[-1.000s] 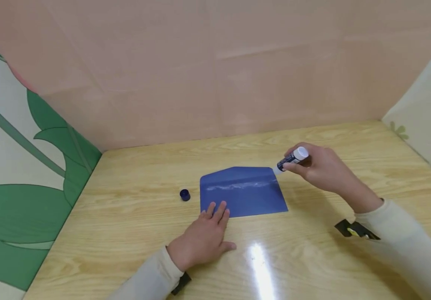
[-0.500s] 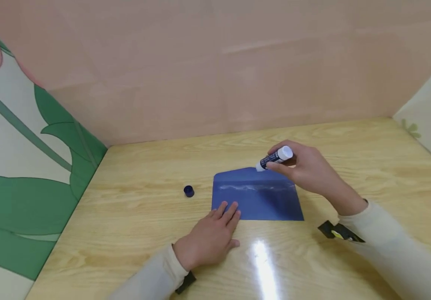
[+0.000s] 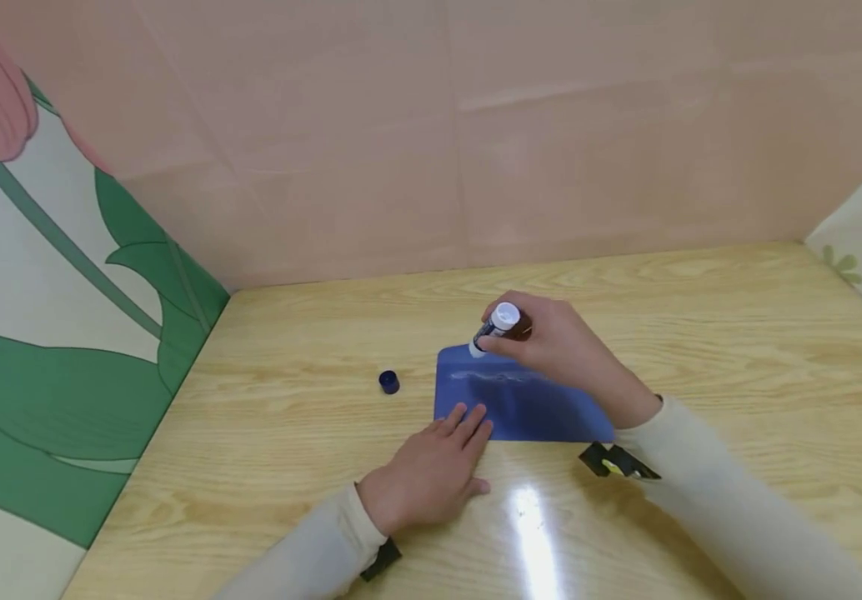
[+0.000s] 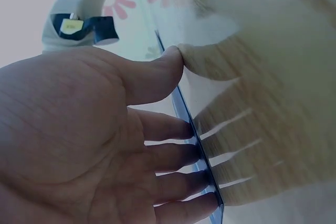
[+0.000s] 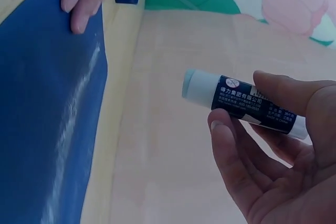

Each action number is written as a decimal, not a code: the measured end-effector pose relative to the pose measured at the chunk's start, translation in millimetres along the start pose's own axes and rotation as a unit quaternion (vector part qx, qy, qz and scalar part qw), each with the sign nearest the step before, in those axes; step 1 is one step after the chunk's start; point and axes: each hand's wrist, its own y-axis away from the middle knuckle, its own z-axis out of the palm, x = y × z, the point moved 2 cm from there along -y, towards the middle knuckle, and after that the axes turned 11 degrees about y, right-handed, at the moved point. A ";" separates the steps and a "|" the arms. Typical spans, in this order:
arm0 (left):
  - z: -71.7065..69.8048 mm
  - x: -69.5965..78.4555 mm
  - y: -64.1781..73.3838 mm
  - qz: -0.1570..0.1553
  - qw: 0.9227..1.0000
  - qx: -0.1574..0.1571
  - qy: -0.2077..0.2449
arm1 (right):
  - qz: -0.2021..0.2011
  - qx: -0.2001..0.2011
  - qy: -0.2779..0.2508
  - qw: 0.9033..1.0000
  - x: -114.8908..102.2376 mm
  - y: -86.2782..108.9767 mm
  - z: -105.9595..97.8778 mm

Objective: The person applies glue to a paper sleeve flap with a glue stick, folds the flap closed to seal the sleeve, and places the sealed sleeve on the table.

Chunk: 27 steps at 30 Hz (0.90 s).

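A blue envelope (image 3: 532, 410) lies on the table with its flap on the far side and a whitish glue streak across it. My right hand (image 3: 554, 346) pinches an uncapped glue stick (image 3: 496, 323), its glue end pointing down over the flap's left part. In the right wrist view the glue stick (image 5: 247, 100) shows a dark label, and its tip stands apart from the envelope (image 5: 42, 103). The straight fingers of my left hand (image 3: 434, 468) rest on the envelope's near left corner. In the left wrist view the left hand (image 4: 105, 129) touches the envelope's edge (image 4: 202, 153).
The dark blue cap (image 3: 389, 382) stands on the wooden table (image 3: 288, 417) left of the envelope. A pinkish wall covering (image 3: 431, 150) rises behind the table. A panel with flower pictures (image 3: 86, 350) borders the left side.
My right hand has carried the glue stick leftward along the flap, from its right corner toward its left. My left hand stays on the envelope; the head view has shifted slightly.
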 end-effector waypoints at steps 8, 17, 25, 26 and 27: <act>2.4 -0.7 -0.8 0.003 1.000 0.002 -0.015 | 0.003 -0.016 0.027 0.999 -4.8 -11.0 20.2; 0.7 0.6 -2.3 0.006 1.000 0.000 -0.019 | 0.023 -0.056 0.051 0.997 -10.7 -24.4 39.8; 2.3 1.5 -3.6 0.002 1.000 -0.003 -0.030 | 0.033 -0.084 0.100 0.991 -13.8 -28.5 55.3; 2.2 1.5 -3.4 0.002 1.000 -0.003 -0.031 | 0.033 -0.086 0.099 0.991 -14.0 -28.8 56.8; 1.9 1.4 -3.3 0.001 0.999 -0.003 -0.032 | 0.033 -0.087 0.098 0.991 -14.0 -28.9 58.5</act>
